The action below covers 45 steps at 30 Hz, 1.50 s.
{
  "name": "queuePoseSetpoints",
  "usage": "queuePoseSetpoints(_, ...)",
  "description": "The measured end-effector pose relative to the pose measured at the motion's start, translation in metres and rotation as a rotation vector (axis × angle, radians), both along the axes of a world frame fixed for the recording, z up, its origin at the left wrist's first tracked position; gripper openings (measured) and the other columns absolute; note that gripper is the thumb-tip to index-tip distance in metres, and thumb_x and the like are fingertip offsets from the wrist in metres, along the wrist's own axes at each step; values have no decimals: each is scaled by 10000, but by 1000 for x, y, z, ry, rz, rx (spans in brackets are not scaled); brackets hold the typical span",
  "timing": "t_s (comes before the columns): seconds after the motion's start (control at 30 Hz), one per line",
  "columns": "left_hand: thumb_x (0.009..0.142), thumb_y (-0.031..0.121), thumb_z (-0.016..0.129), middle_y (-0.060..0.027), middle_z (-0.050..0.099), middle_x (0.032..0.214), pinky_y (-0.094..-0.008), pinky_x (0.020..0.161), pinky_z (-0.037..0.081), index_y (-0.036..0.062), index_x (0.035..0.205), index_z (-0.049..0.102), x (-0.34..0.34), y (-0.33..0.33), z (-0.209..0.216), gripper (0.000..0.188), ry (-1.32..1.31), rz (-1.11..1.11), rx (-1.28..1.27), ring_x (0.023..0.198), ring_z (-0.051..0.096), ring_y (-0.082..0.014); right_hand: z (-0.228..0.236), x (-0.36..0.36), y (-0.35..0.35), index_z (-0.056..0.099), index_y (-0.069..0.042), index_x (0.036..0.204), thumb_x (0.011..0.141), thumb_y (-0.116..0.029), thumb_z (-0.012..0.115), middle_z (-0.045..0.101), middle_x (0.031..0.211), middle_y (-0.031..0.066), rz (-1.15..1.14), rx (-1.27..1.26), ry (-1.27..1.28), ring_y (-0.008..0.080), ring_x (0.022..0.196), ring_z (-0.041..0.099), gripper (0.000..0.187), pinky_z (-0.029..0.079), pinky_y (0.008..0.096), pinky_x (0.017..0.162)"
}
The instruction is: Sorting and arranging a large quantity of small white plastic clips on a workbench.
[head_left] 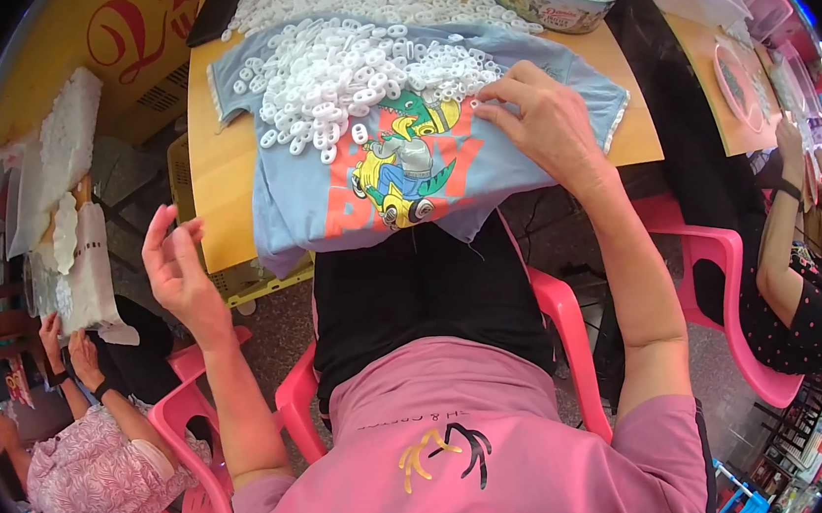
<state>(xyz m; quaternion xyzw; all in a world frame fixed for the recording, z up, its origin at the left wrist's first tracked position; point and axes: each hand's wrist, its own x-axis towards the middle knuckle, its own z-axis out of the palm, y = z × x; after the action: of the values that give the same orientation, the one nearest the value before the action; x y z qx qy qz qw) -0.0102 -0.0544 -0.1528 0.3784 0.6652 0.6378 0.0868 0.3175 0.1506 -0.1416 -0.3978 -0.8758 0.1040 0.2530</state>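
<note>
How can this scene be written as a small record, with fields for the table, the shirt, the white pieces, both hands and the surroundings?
Table: yellowish wood
Shirt: light blue, with a cartoon print; spread on the table, near part hanging past its edge
White pieces: small, many two-holed; heaped on the shirt, more beyond it
Left hand: raised at the table's left; nothing visible in it
Right hand: fingers at the heap's right edge; grip unclear
Beyond the shirt: metal tin, dark flat object

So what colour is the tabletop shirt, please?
The shirt is light blue, clearest in head view.
</note>
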Motion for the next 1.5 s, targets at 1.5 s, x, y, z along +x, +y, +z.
queuePoseSetpoints(1.5,948,107,611,-38,658,912,-212,687,476,9,1030,602,178,122,9,128,-557,-967,-241,756,615,-85,3,60,8,666,2,923,836,-48,694,632,835,43,-139,-111,323,100,645,538,104,429,257,581)
